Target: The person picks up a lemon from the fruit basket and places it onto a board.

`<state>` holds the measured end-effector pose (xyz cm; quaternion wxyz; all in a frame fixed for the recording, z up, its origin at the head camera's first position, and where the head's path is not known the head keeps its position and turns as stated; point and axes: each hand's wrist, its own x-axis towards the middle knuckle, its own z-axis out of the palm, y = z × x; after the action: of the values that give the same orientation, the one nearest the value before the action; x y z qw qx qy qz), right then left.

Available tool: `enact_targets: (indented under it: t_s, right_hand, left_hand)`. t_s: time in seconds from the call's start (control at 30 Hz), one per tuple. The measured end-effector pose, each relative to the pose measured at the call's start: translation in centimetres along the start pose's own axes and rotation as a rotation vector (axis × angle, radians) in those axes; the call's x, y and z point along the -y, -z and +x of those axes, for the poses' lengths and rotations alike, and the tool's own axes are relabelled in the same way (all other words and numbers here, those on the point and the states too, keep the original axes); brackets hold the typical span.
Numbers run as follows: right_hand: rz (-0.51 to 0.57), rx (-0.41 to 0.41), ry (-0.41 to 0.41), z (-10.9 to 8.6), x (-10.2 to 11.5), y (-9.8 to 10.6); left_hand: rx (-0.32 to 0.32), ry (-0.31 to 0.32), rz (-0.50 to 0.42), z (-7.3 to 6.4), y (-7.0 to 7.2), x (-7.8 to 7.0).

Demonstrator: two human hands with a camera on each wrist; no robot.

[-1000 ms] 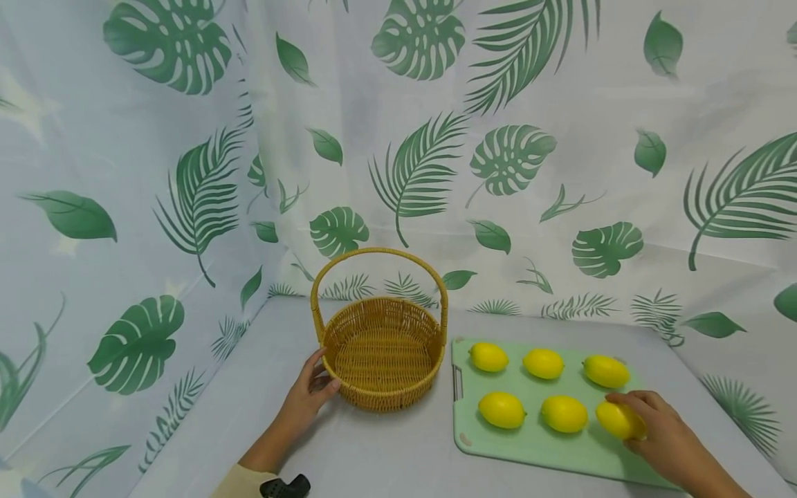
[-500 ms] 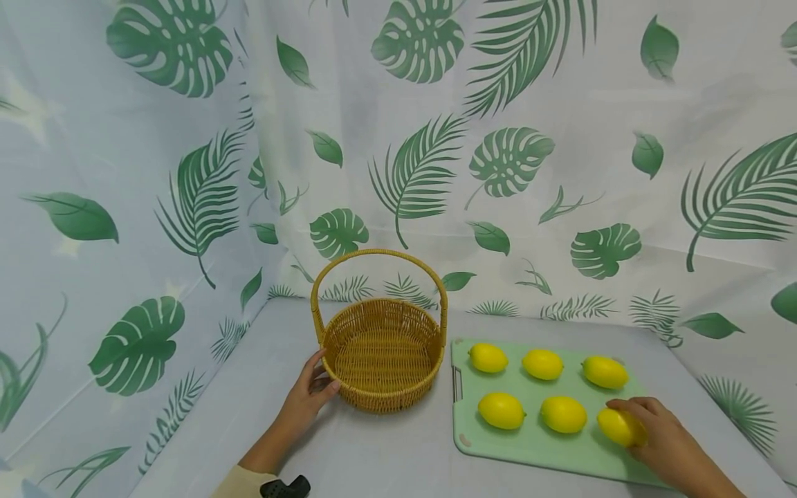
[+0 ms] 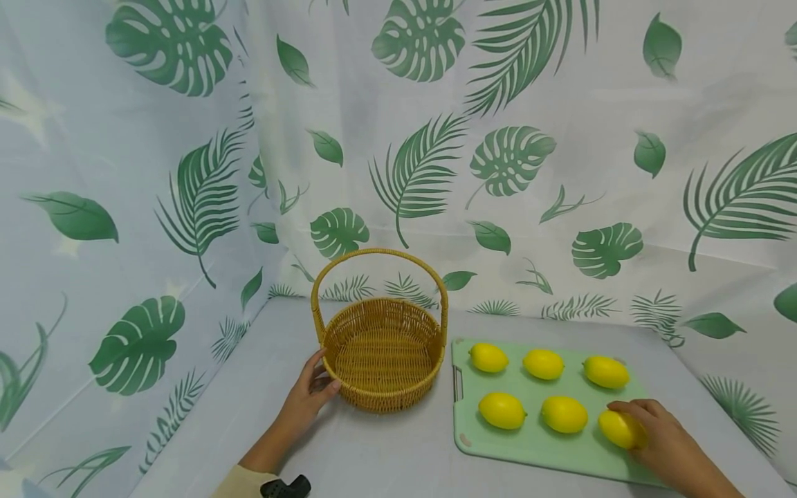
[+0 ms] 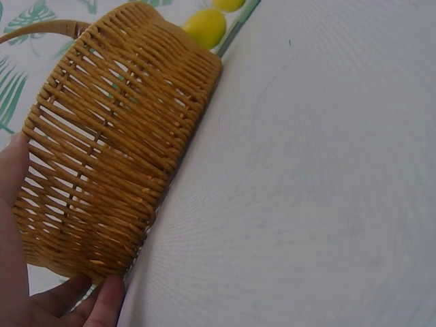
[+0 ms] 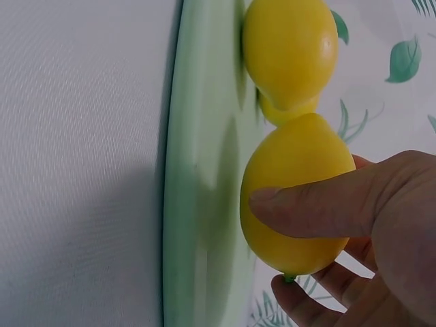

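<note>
My left hand [image 3: 309,389] holds the left side of a round wicker basket [image 3: 389,400], its thumb at the front rim and its fingers round the side. The basket stands upright on the table with nothing in it, and its arched handle is up. In the left wrist view the woven wall [image 4: 116,150] lies between thumb and fingertips. My right hand [image 3: 665,443] grips a yellow lemon [image 3: 618,427] over the front right of a green cutting board [image 3: 529,446]. Seen from the right wrist, the thumb presses across this lemon [image 5: 293,157], close over the board, its green tip pointing toward the fingers.
More lemons lie on the board in two rows, among them a front middle lemon [image 3: 564,414] and a back right lemon [image 3: 606,372]. A leaf-print curtain [image 3: 423,138] backs the white table [image 3: 386,456]. The board's metal-edged slot [image 3: 458,384] faces the basket.
My right hand and its lemon have shifted very slightly toward the front of the board. The left hand, the basket and the other lemons stay where they were.
</note>
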<state>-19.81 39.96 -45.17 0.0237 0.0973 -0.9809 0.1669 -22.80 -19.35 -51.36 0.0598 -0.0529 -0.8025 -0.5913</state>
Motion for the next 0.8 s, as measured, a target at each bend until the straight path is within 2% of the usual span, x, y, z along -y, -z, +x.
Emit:
enact_targets:
  t_s: [0.1,0.27,0.33,0.53,0.8]
  right_hand:
    - [-0.004,-0.005,-0.002,0.0,0.0,0.0]
    - [-0.008,-0.004,-0.001,0.0,-0.1,0.0]
    - [-0.014,0.004,-0.002,0.0,-0.2,-0.1]
    - [-0.024,0.037,-0.013,0.2,-0.3,0.1]
    - [-0.027,0.045,-0.019,0.3,-0.9,0.0]
  left_hand:
    - [-0.005,-0.009,0.007,0.0,-0.1,-0.1]
    - [0.010,0.003,0.017,-0.8,0.0,-2.4]
    - [0.011,0.008,0.022,-0.8,0.1,-2.6]
    - [-0.010,-0.004,0.020,0.1,0.0,-0.1]
    - [-0.010,-0.007,0.020,0.1,0.0,0.2]
